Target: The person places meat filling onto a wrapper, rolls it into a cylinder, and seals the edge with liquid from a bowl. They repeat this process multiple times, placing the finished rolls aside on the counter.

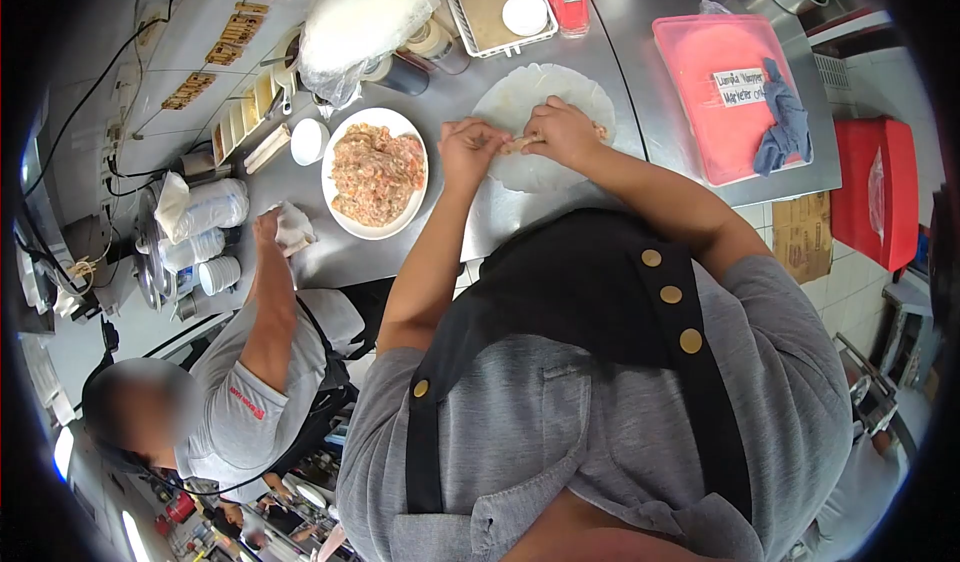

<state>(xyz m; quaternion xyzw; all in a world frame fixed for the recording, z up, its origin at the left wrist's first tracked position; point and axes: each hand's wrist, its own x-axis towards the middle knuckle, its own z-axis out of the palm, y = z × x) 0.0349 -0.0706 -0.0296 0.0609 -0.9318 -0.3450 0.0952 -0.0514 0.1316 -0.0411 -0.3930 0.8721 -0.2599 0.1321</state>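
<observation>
A round, pale lumpia wrapper (545,84) lies flat on the steel counter in front of me. Across its middle runs a thin strip of ground meat filling (520,146). My left hand (472,148) pinches the strip's left end with its fingers together. From the right, my right hand (562,134) closes its fingers on the strip and covers part of it. A bit of filling shows past the right hand, near the wrapper's edge. Left of my hands, a white plate (336,206) holds a heap of the raw meat mix (378,174).
To the right sits a pink-lidded container (700,52) with a blue cloth (786,127) on it. A white basket (500,40), bottles (437,44) and a plastic bag (365,17) stand behind. At left, a co-worker's hand (268,227) holds a white cloth (293,228).
</observation>
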